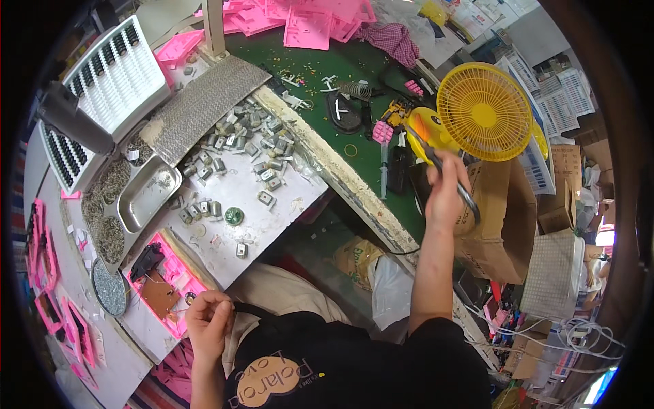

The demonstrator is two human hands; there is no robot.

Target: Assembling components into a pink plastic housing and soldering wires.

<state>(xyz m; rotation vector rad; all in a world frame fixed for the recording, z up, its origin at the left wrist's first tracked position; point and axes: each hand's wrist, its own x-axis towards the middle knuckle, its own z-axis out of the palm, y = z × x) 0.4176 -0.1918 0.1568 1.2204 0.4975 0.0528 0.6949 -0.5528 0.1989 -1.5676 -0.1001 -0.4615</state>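
Observation:
My right hand (446, 187) reaches out over the green bench at the right, its fingers closed round a long dark curved tool (469, 203) whose exact kind I cannot tell. The tool's far end overlaps the yellow base of a small fan (485, 112). Close to my body, my left hand (210, 317) has its fingers bent and pressed together; anything in them is hidden. Beside it lies a pink plastic housing (178, 283) with a brown panel, a black part and thin wires. Several small metal motors (235, 140) are scattered on the white tabletop (272, 225).
A metal parts tray (146, 194) with small screws stands at the left, beside a white rack (112, 75) with black pieces. A raised worn wooden edge (327, 160) divides the two surfaces. A cardboard box (501, 218) sits right of my right hand; pink plastic parts (320, 24) lie at the back.

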